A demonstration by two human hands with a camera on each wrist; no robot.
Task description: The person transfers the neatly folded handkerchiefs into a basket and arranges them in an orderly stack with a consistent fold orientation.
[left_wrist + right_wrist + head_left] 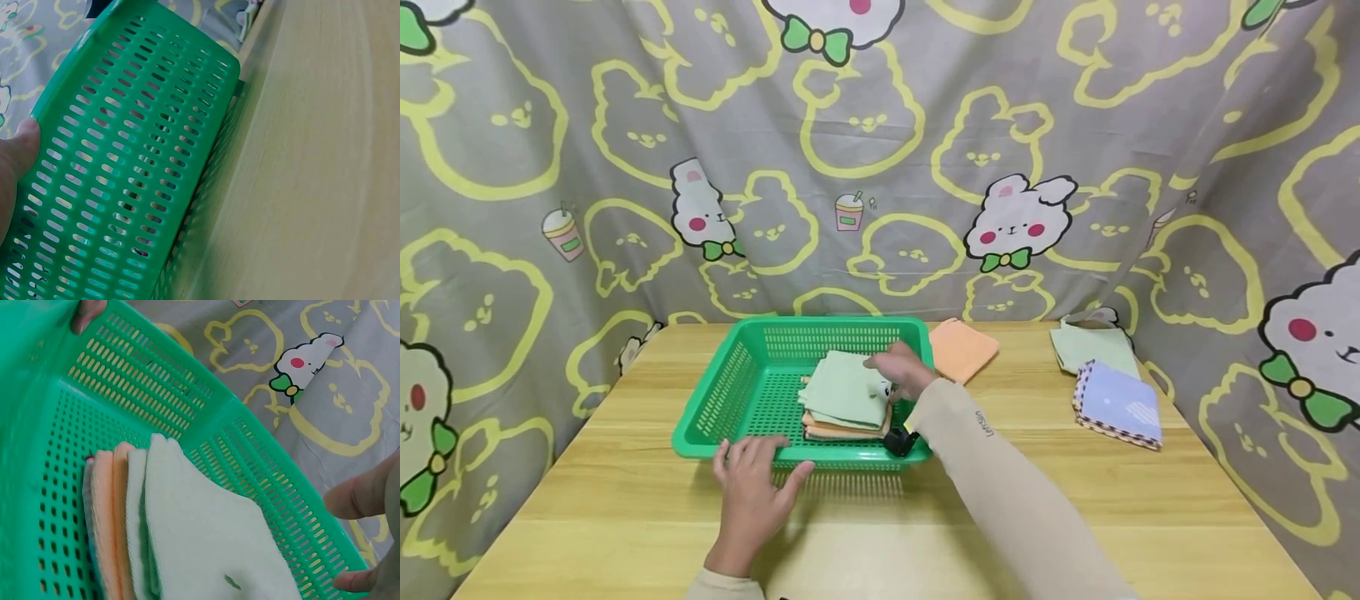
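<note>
A green plastic basket (700,417) with slotted walls stands on the table. Inside it lies a stack of folded cloths, with pale green cloth (842,387) on top and peach cloth (842,427) beneath. My left hand (752,483) grips the basket's near rim, its fingertips hooked over to the inside as the right wrist view shows. Over the right part of the stack reaches my right hand (901,368). Its thumb and a finger (359,494) are spread apart in the right wrist view, with nothing between them, beside the pale green cloth (200,512).
On the wooden table (865,542), a folded peach cloth (962,350) lies just behind the basket's right side. Farther right are a pale green cloth (1101,348) and a lilac cloth (1116,404) with a checked edge. A patterned grey curtain (895,192) hangs around the table.
</note>
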